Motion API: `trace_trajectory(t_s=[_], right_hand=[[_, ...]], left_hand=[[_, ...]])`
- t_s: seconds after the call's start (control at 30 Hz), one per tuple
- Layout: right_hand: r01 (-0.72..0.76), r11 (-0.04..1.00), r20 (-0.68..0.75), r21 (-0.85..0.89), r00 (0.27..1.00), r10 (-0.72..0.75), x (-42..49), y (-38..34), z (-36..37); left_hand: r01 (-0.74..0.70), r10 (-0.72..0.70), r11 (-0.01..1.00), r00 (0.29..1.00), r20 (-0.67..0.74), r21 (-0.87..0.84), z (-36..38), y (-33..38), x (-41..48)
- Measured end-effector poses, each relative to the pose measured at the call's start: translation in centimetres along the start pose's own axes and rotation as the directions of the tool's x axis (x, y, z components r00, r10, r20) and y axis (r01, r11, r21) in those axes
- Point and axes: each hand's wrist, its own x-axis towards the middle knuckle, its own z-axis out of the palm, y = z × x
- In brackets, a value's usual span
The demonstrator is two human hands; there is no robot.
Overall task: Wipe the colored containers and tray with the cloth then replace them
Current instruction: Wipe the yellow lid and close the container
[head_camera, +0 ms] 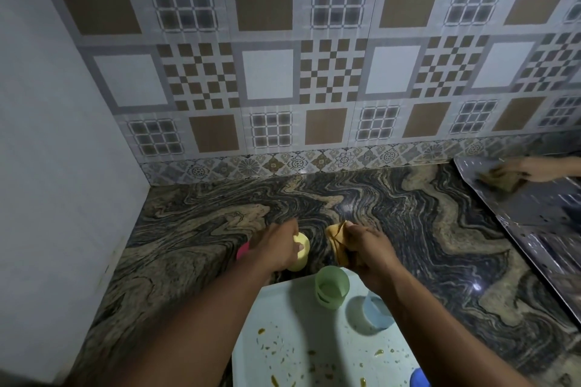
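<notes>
A yellow container [301, 253] is gripped in the left hand [275, 245], fingers and thumb curled round it, just beyond the far edge of a pale tray [292, 317] and over a dark marbled countertop [440, 229]. Whether the container touches the counter cannot be told. A tan cloth [336, 240] is bunched in the right hand [369, 250], whose fingers are clenched on it. The cloth is held just beside the yellow container, with a narrow gap between the two.

A pink container [242, 251] is mostly hidden behind the left hand. A green container [331, 286] is stood upright at the tray's far corner, its mouth open to the camera. A light blue container [377, 314] is set near it on the tray and is partly covered by the right forearm. A dark blue object [419, 379] is cut off at the lower edge of the view. The tray's surface is flecked with brownish-yellow smears and crumbs.

The scene is backed by a patterned tiled wall [314, 72], and a shiny metal sheet [540, 207] is seen at the right, with a blurred reflection on it.
</notes>
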Motion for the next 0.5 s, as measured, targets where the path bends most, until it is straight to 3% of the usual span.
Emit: trace_trajectory(t_s=[0.13,0.23,0.33,0.43,0.5], right_hand=[[-0.184,0.961,0.120,0.206,0.979,0.162,-0.3,-0.7,-1.5],[-0.156,0.948,0.161,0.277,0.980,0.115,-0.8,-1.3,-3.2],[-0.104,0.960,0.110,0.261,0.991,0.078,-1.6,-1.0,-4.8],[-0.093,0.959,0.040,0.269,0.996,0.085,-2.3,-0.6,-5.6],[-0.082,0.956,-0.018,0.283,0.996,0.091,-2.9,-0.4,-6.0]], left_hand=[[-0.103,0.122,0.985,0.983,-0.134,0.141,-0.1,0.6,-0.3],[-0.231,0.243,0.970,0.944,-0.224,0.076,-0.3,1.7,-1.4],[-0.370,0.371,0.929,0.926,-0.075,0.022,-0.1,3.4,-3.4],[-0.442,0.433,0.885,0.897,0.093,0.147,1.5,4.2,-4.7],[-0.449,0.440,0.865,0.893,0.092,0.225,2.7,4.1,-4.9]])
